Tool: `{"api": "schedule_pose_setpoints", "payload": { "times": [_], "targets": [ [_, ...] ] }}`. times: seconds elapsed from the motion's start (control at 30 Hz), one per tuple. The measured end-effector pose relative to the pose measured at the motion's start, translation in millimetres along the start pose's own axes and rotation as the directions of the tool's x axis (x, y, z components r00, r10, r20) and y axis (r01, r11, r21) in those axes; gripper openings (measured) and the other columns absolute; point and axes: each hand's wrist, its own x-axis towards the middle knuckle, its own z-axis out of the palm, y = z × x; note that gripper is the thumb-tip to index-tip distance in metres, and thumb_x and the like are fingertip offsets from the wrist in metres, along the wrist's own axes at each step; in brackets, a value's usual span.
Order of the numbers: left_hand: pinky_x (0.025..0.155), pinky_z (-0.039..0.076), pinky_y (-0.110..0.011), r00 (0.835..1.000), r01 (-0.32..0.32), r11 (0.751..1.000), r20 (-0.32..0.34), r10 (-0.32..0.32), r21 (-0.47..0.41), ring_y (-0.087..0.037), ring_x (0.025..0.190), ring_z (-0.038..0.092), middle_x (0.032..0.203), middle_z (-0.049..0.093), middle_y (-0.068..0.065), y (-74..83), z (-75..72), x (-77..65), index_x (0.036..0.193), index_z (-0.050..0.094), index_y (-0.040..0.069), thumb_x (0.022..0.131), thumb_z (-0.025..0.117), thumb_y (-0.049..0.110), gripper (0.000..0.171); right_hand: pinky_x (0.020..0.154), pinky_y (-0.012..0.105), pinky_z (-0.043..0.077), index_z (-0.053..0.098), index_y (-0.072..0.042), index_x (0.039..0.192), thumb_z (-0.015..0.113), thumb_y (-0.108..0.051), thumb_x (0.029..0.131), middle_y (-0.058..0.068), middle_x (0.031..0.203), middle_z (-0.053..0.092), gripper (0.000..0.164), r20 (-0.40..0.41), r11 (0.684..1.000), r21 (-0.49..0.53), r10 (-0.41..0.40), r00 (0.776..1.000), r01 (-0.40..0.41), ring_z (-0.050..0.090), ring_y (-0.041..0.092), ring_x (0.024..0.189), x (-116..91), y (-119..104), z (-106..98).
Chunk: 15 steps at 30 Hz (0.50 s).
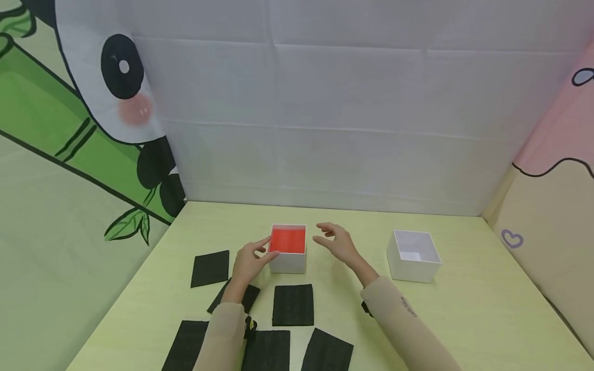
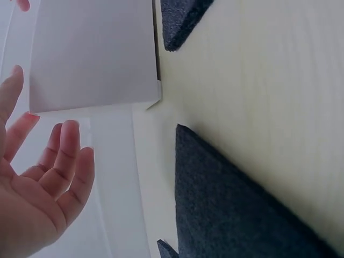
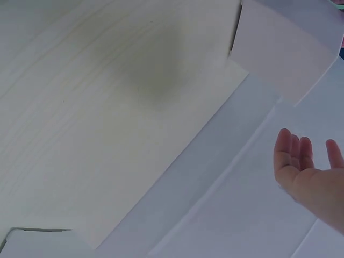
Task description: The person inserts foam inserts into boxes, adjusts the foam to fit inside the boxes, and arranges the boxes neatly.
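A white box (image 1: 287, 264) with a flat red piece (image 1: 287, 240) inside its top stands near the middle of the table. My left hand (image 1: 247, 265) is at its left side, with thumb and forefinger touching the rim; the other fingers are loosely bent away from it in the left wrist view. To the right of the box, my right hand (image 1: 342, 246) is held in the air, fingers apart and slightly bent, holding nothing. The right wrist view also shows a gap between this hand (image 3: 309, 174) and the white box (image 3: 285, 51).
A second white box (image 1: 414, 268), open-topped, stands farther right. Several black square pieces lie in front and to the left, among them one black square (image 1: 293, 305) before the red-topped box. White cloth (image 1: 343, 129) hangs behind the table (image 1: 487, 309).
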Motion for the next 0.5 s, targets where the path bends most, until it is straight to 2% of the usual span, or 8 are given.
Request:
{"api": "schedule_pose_setpoints", "payload": {
  "times": [0.17, 0.3, 0.5],
  "targets": [
    [0.054, 0.042, -0.027, 0.999, -0.03, 1.0, -0.035, 0.03, -0.002, -0.02, 0.069, 0.053, 0.096, 0.057, -0.014, 6.6, -3.2, -5.3, 0.119, 0.06, 0.012, 0.077, 0.07, 0.031, 0.048, 0.08, 0.042, 0.042, 0.057, 0.003, 0.115, 0.065, -0.01, 0.081, 0.018, 0.11, 0.056, 0.037, -0.039, 0.999, 0.046, -0.014, 0.999, 0.016, 0.051, 0.035, 0.1, -4.6, 4.3, -11.5],
    [0.06, 0.043, -0.03, 0.994, -0.069, 0.997, -0.082, 0.067, -0.02, -0.023, 0.078, 0.053, 0.096, 0.057, -0.014, 13.2, -5.6, -12.0, 0.114, 0.063, 0.009, 0.077, 0.07, 0.029, 0.043, 0.081, 0.043, 0.042, 0.057, 0.003, 0.114, 0.064, -0.011, 0.082, 0.018, 0.112, 0.056, 0.036, -0.05, 0.998, 0.063, -0.021, 0.999, 0.024, 0.05, 0.034, 0.101, -9.4, 6.8, -21.4],
    [0.068, 0.043, -0.035, 0.993, -0.066, 0.993, -0.103, 0.056, -0.096, -0.026, 0.088, 0.052, 0.099, 0.058, -0.011, 21.2, -6.2, -22.0, 0.113, 0.063, 0.006, 0.079, 0.069, 0.025, 0.04, 0.083, 0.044, 0.041, 0.057, 0.005, 0.114, 0.063, -0.01, 0.083, 0.022, 0.114, 0.054, 0.035, -0.058, 0.997, 0.05, -0.048, 0.997, 0.051, 0.049, 0.035, 0.103, -16.3, 12.4, -35.7]
  ]
}}
